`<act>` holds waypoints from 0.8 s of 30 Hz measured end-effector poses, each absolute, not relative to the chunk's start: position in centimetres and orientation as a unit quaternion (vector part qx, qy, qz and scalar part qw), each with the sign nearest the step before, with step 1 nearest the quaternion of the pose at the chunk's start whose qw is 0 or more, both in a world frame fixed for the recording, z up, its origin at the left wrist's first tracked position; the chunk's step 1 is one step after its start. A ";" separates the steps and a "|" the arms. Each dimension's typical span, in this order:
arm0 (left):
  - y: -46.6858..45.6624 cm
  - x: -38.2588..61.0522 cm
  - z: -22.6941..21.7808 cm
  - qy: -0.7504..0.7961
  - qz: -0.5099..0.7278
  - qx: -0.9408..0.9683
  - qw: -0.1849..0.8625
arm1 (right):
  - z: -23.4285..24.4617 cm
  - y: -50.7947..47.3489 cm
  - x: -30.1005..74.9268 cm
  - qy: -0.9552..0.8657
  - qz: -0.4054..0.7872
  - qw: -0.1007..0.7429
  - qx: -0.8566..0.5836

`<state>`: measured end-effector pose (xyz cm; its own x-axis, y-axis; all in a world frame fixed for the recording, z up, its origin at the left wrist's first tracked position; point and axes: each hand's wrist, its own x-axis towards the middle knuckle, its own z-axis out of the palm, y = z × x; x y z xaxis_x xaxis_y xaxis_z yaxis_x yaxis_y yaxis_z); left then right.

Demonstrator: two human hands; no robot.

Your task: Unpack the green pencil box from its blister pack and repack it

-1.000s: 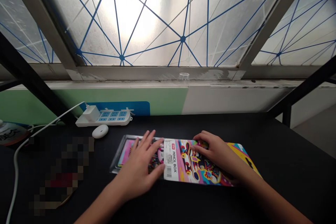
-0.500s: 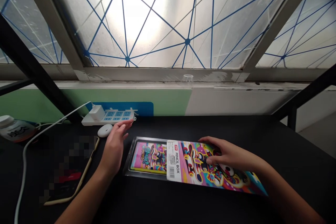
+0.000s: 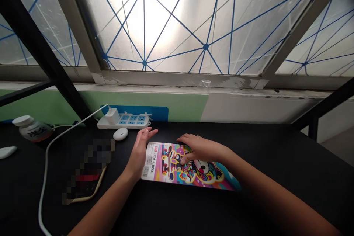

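A colourful cardboard sleeve [image 3: 173,166] printed "PENCIL BOX" lies on the black table, its white barcode end toward the left. My right hand [image 3: 206,149] holds it, thumb on the printed face and fingers over the far edge. At the sleeve's left end rests my left hand [image 3: 139,155], fingers stretched out and apart, palm side against or very near that end. The clear plastic tray and the pink case inside it are now hidden.
Behind my left hand lie a white round case [image 3: 120,134] and a power strip [image 3: 127,121] with a plugged-in charger. To the left are a pixelated phone-like object [image 3: 92,179], a white cable [image 3: 44,188] and a white-capped bottle [image 3: 34,129]. Black frame bars flank the table.
The sleeve has slid left with my right hand, covering the clear tray and pink case that stuck out before. My left hand now meets its left end. The view has shifted slightly left.
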<state>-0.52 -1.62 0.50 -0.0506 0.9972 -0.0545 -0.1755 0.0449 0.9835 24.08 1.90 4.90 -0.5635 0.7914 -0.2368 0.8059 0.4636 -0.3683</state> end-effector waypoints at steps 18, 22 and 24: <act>-0.5 -4.5 0.7 0.628 0.238 0.676 0.303 | 1.0 -2.0 35.6 0.739 -0.304 -0.136 0.585; -0.3 -4.4 0.4 0.637 0.235 0.671 0.298 | 0.4 -2.7 36.7 0.664 -0.453 -0.177 0.568; -0.3 -4.3 0.3 0.641 0.219 0.675 0.292 | 0.5 -2.7 36.5 0.639 -0.500 -0.200 0.549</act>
